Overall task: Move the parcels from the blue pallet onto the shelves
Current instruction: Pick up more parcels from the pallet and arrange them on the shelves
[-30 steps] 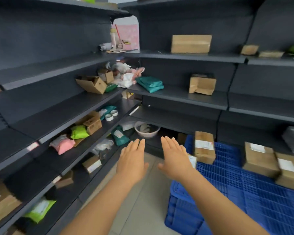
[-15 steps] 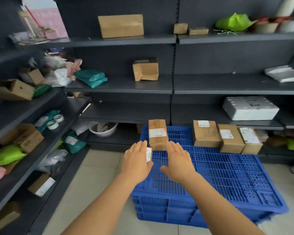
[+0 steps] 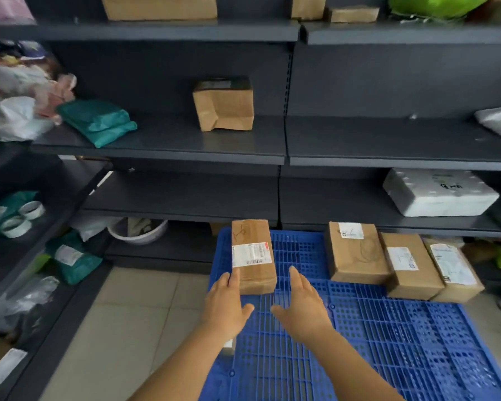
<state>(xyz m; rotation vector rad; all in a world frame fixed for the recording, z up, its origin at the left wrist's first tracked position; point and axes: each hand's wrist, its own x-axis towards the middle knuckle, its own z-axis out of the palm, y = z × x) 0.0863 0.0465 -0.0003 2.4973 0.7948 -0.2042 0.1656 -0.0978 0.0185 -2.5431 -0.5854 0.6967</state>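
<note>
A narrow cardboard parcel (image 3: 253, 256) with a white label stands on the blue pallet (image 3: 388, 342) at its far left corner. My left hand (image 3: 226, 305) reaches out with straight fingers, its fingertips at the parcel's left side. My right hand (image 3: 301, 305) is stretched flat a little to the right of the parcel, apart from it. Three more labelled cardboard parcels (image 3: 356, 253) (image 3: 408, 264) (image 3: 453, 270) lie in a row along the pallet's back right. Dark grey shelves (image 3: 185, 146) rise behind the pallet.
On the shelves sit a brown box (image 3: 223, 104), green bags (image 3: 97, 123), a white foam box (image 3: 437, 192), and a large carton (image 3: 159, 7) on top. The left rack holds tape rolls (image 3: 21, 218) and bagged parcels. A bowl (image 3: 138, 230) sits low behind the pallet.
The view has swung right and closed in on the pallet. Both hands have moved forward and down, and they now flank the narrow parcel.
</note>
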